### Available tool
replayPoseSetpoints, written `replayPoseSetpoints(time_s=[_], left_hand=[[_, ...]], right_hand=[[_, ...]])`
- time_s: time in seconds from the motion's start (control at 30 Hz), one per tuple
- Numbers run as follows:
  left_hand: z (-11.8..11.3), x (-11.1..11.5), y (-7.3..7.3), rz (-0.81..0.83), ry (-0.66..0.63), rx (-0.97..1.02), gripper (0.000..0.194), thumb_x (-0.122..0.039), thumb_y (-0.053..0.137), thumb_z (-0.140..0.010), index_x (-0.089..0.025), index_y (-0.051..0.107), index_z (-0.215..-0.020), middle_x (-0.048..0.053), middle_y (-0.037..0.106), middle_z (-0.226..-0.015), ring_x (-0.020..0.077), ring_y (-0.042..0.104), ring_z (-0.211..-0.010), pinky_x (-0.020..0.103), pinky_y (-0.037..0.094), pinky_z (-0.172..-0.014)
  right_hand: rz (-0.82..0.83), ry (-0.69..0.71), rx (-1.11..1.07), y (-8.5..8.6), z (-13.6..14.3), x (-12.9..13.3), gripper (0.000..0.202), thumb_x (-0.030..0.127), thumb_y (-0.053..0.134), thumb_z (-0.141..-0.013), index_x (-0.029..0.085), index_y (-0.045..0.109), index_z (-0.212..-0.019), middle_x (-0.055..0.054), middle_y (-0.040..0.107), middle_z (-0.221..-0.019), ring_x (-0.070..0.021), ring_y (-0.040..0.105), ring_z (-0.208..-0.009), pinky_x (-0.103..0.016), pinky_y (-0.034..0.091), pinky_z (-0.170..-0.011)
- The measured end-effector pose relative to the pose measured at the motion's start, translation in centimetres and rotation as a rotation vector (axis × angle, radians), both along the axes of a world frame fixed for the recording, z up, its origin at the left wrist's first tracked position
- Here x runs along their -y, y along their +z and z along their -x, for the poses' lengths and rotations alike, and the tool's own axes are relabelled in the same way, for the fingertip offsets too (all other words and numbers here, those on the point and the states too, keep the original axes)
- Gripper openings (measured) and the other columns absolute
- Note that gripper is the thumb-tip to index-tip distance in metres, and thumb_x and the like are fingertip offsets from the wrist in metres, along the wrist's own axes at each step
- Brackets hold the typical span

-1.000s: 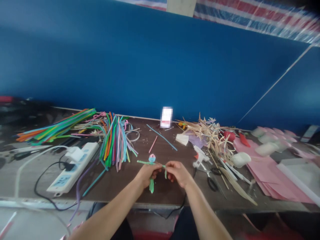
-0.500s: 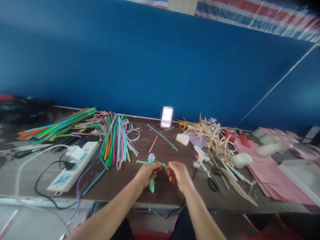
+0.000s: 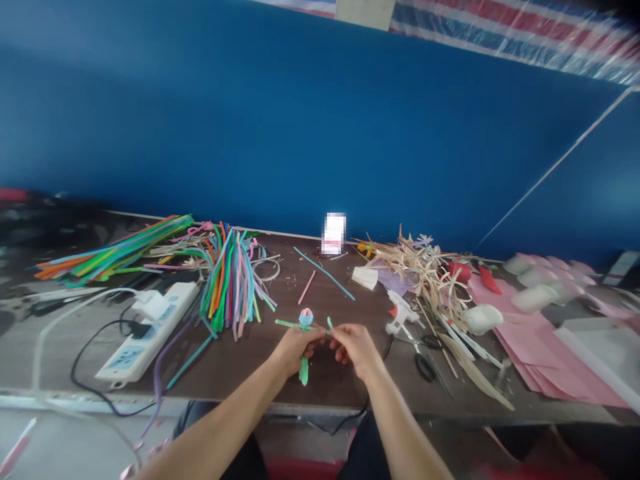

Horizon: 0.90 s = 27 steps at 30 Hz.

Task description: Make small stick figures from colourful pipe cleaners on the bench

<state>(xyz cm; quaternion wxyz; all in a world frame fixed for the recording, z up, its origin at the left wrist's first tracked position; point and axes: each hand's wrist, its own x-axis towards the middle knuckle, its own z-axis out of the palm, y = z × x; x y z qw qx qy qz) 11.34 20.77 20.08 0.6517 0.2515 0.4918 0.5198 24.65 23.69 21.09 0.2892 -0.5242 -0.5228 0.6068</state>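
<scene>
A small green pipe-cleaner figure [image 3: 304,371] with a round pink and light-blue head [image 3: 305,317] is held over the dark table, close to its front edge. My left hand [image 3: 299,347] is closed around the figure's middle, and one green arm sticks out to the left. My right hand [image 3: 354,347] pinches the green arm on the right side, whose tip [image 3: 329,322] points up above the fingers. The fingertips of both hands are close together. A pink stick [image 3: 307,287] and a blue stick [image 3: 325,274] lie behind the figure.
Bundled colourful pipe cleaners [image 3: 230,280] and a white power strip [image 3: 147,337] with cords are at left. On the right lie a glue gun [image 3: 401,313], scissors [image 3: 424,365], dried straw pieces [image 3: 425,267] and pink sheets [image 3: 530,347]. A blue wall stands behind the table [image 3: 345,393].
My right hand has moved slightly left and now grips the figure's right-side arm. That arm's end, bent downward before, now points up. The head has shifted slightly right.
</scene>
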Motion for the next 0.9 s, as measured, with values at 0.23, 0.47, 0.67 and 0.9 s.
replayPoseSetpoints(time_s=[0.23,0.47,0.67,0.9], left_hand=[[0.15,-0.22,0.00,0.042,0.042,0.015,0.021,-0.025,0.067,-0.050,-0.012,0.052,-0.056,-0.003,0.049,-0.046,0.0023,0.030,-0.038,0.017,0.013,-0.038],[0.02,-0.24,-0.06,0.021,0.050,0.006,0.022,-0.027,0.068,-0.051,-0.011,0.054,-0.056,-0.002,0.050,-0.048,0.0023,0.030,-0.039,0.017,0.013,-0.038],[-0.19,-0.18,0.01,0.032,0.052,-0.020,0.022,-0.027,0.068,-0.050,-0.011,0.054,-0.056,-0.002,0.050,-0.046,0.0029,0.031,-0.038,0.017,0.012,-0.038],[0.04,-0.10,0.26,0.046,0.016,-0.012,0.022,-0.026,0.070,-0.050,-0.011,0.057,-0.060,0.000,0.054,-0.052,0.0033,0.035,-0.040,0.016,0.016,-0.037]], right_hand=[[-0.235,-0.077,-0.012,-0.64,0.68,0.69,0.024,0.040,0.056,-0.067,0.017,0.054,-0.059,0.002,0.054,-0.051,-0.0082,0.048,-0.040,-0.019,0.034,-0.040],[-0.127,-0.017,-0.005,-0.89,0.15,0.18,0.038,0.050,0.043,-0.073,0.015,0.052,-0.060,0.000,0.054,-0.051,-0.0062,0.044,-0.033,-0.017,0.028,-0.031],[-0.253,-0.021,0.058,-0.60,0.22,0.21,0.021,0.035,0.052,-0.068,0.018,0.050,-0.055,0.003,0.048,-0.045,-0.0075,0.041,-0.036,-0.019,0.027,-0.035],[-0.431,-0.075,0.114,-0.94,0.77,0.83,0.019,0.029,0.049,-0.071,0.019,0.049,-0.055,0.002,0.048,-0.052,-0.0112,0.044,-0.050,-0.022,0.034,-0.048]])
